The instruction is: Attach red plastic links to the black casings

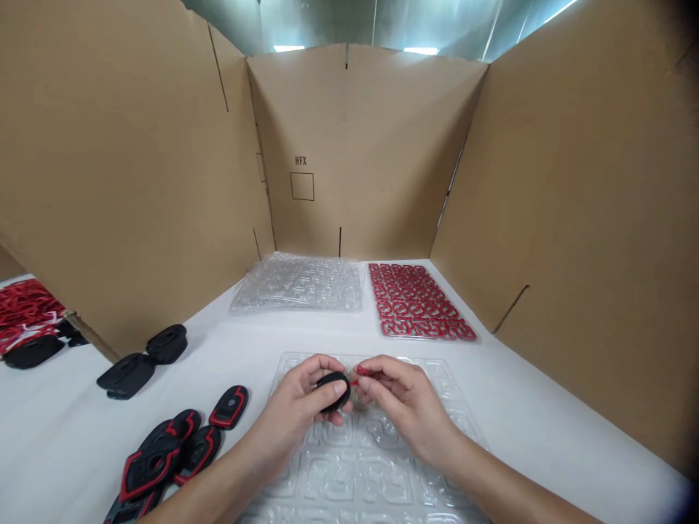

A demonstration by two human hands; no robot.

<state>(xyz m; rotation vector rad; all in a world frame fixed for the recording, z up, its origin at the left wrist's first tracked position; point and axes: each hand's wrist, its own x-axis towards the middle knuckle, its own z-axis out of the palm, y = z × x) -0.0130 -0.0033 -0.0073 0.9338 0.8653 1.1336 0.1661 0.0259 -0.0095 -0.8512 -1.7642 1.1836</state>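
Note:
Above a clear moulded plastic tray (385,487), my left hand (311,393) is closed around a black rounded plastic casing (334,393). To its right, my right hand (401,400) pinches a thin red plastic strip (360,372) between thumb and forefinger. One end of the strip reaches toward the casing's right edge; whether it touches is too small to tell. Left of my forearm lies a loose pile of black casings with red trim (150,469), and a single one (229,406) sits at its far end.
Plain black casings (127,375) lie at the left. Behind stand stacked clear trays (300,284) and a tray filled with red strips (418,298). Cardboard walls (371,145) enclose the white table (546,429) on three sides. More red strips (27,309) are heaped beyond the left wall.

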